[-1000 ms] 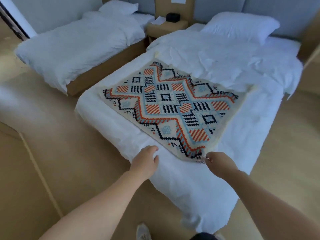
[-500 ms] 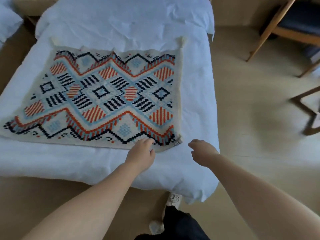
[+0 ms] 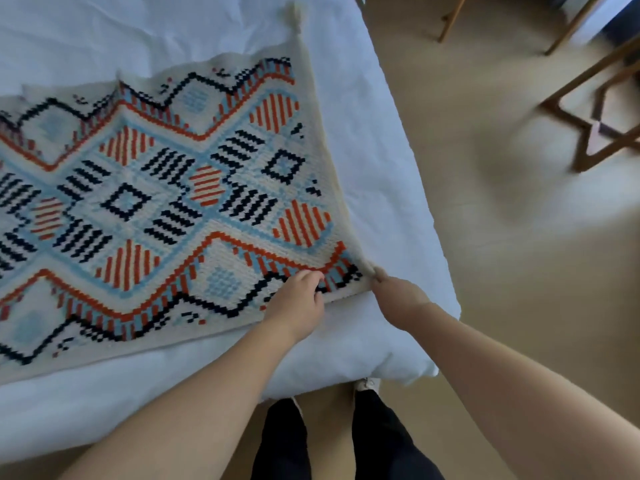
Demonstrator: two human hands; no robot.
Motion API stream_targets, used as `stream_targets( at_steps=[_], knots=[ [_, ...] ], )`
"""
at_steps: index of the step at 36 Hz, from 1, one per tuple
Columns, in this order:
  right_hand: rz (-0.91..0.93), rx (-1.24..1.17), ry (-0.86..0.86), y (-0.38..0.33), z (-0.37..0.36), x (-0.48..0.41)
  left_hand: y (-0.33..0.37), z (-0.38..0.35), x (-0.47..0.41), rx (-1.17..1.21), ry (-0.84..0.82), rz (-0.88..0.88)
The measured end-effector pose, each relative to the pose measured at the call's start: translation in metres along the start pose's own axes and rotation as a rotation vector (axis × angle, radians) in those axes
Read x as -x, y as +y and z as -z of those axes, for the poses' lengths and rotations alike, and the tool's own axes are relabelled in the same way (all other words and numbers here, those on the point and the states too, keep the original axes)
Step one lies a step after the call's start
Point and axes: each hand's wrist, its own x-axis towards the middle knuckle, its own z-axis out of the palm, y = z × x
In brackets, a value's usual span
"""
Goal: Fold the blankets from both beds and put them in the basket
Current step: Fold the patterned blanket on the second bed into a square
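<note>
The blanket (image 3: 166,202) lies spread flat on the bed (image 3: 384,161), patterned side up: cream wool with zigzag bands in orange, pale blue and black, and striped diamonds between them. It covers the left and middle of the white sheet and runs out of view at the left edge. Its right hem runs roughly parallel to the bed's right side with a strip of bare sheet between, and its near hem stops short of the bed's foot. A cream tassel (image 3: 294,15) sticks out from the far right corner.

Your right hand (image 3: 398,294) is at the near right corner of the blanket, its fingertips drawn together and pinching the very tip of that corner, which is pulled to a slight point. Your left hand (image 3: 298,306) sits just beside it on the near hem, knuckles up, fingers curled down onto the pattern and thumb at the edge, gripping the fabric there. The two hands are close together but not touching.

You stand at the foot corner of the bed, dark trousers (image 3: 284,441) and a pale shoe (image 3: 367,384) showing below the sheet's overhang. To the right is tan floor (image 3: 502,244), with blurred wooden chair legs (image 3: 588,109) well apart from the bed.
</note>
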Motion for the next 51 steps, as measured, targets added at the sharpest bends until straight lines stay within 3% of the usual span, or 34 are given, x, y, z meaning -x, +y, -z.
stream_targets(
  at_steps=[8,15,20,26,32,39,41,48,51],
  knots=[
    [-0.193,-0.314,0.056,-0.029,-0.032,0.027,-0.01,0.004,-0.013,-0.069,-0.161,-0.123],
    [-0.569,-0.632,0.331,-0.028,-0.016,-0.021,-0.028,0.007,-0.037,-0.136,-0.168,-0.197],
    [-0.57,-0.98,0.319,-0.019,-0.022,-0.046,-0.024,-0.001,-0.065,-0.192,-0.168,-0.296],
    [-0.781,-1.296,0.682,-0.005,-0.042,-0.015,-0.006,-0.025,-0.084,-0.285,-0.234,-0.367],
    [-0.947,-1.32,0.64,0.004,-0.063,0.008,0.005,-0.051,-0.086,-0.435,-0.315,-0.414],
    [-0.807,-1.125,0.495,-0.005,-0.047,0.007,-0.007,-0.037,-0.079,-0.439,-0.291,-0.371],
    [-0.697,-1.083,0.476,-0.017,-0.031,0.002,-0.018,-0.024,-0.08,-0.438,-0.275,-0.323],
    [-0.242,-0.59,0.395,-0.064,0.032,-0.038,-0.072,0.031,-0.097,-0.394,-0.146,-0.131],
    [-0.05,-0.404,0.277,-0.079,0.051,-0.069,-0.098,0.046,-0.115,-0.368,-0.095,-0.031]
  ],
)
